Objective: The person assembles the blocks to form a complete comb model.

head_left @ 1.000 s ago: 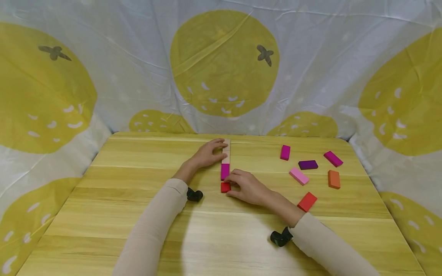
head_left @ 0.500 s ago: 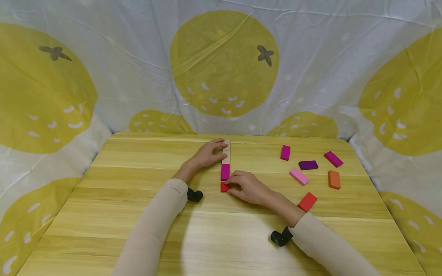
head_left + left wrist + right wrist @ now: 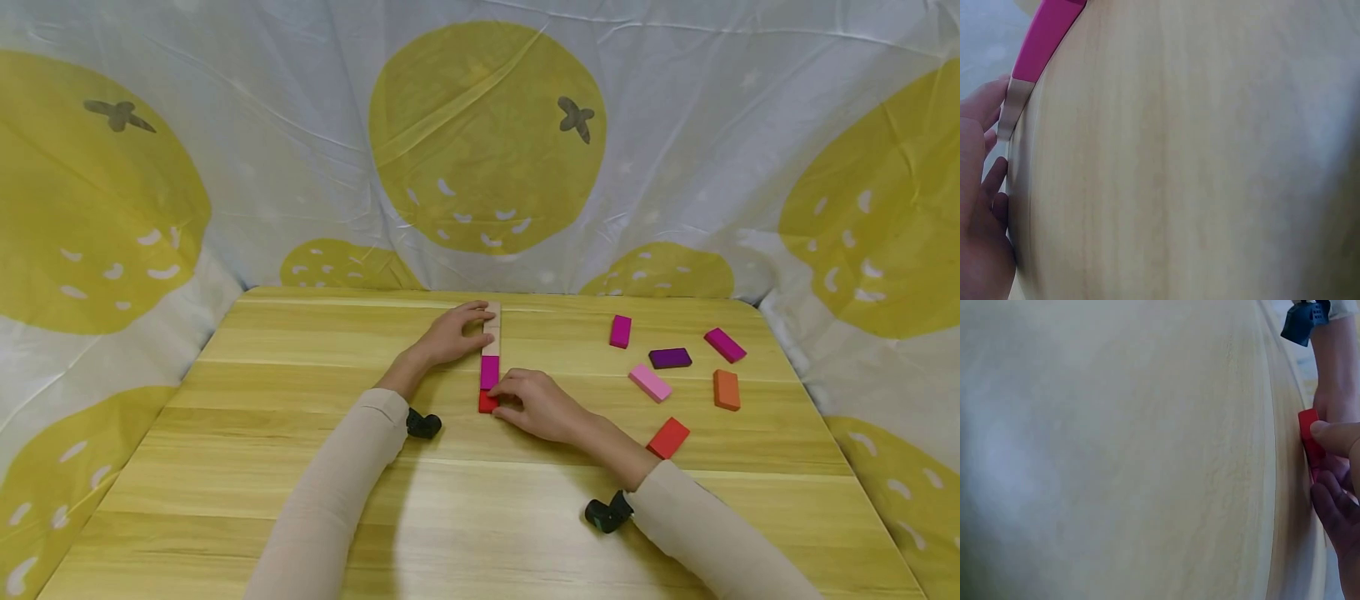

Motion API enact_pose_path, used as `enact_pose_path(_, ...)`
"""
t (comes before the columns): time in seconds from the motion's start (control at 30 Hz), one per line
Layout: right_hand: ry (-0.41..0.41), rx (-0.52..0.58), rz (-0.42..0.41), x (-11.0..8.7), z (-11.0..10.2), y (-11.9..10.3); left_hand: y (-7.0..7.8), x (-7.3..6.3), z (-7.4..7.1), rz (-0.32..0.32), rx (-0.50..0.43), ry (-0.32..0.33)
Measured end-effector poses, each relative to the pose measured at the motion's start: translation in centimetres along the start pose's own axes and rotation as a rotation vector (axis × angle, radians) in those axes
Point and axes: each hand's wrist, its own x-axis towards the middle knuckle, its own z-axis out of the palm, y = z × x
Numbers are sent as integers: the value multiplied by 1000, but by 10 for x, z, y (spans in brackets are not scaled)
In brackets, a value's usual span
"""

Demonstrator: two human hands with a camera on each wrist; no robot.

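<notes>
Pinching the red block (image 3: 487, 402), your right hand (image 3: 536, 406) butts it end-on against the magenta block (image 3: 489, 372) — the row's long axis runs away from you — while your left hand (image 3: 450, 333), fingers relaxed, steadies the pale blocks (image 3: 492, 329).

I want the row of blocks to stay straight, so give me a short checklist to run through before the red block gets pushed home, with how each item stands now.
1. Right hand has the red block pinched: ok, thumb and fingers are on it in the right wrist view.
2. Left hand steadies the far end: ok, its fingers rest on the pale wooden blocks.
3. Red block in line with the magenta block: ok, it sits directly below it.
4. Red block flush against the magenta one: cannot tell, the fingers hide the joint.
5. Spare blocks clear of the row: ok, the second red block and the others lie well to the right.
</notes>
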Motion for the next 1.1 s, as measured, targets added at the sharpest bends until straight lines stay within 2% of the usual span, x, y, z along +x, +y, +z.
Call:
enact_pose_path(0.6, -10, -20, 3, 1, -2, 2, 1, 0, -1, -6, 4, -4)
enact_pose_path(0.83, -69, 20, 39, -3, -26, 4, 0, 2, -2, -5, 4, -5)
enact_pose_path(1.1, -79, 21, 87, -28, -52, 13, 4, 1, -8, -27, 6, -73)
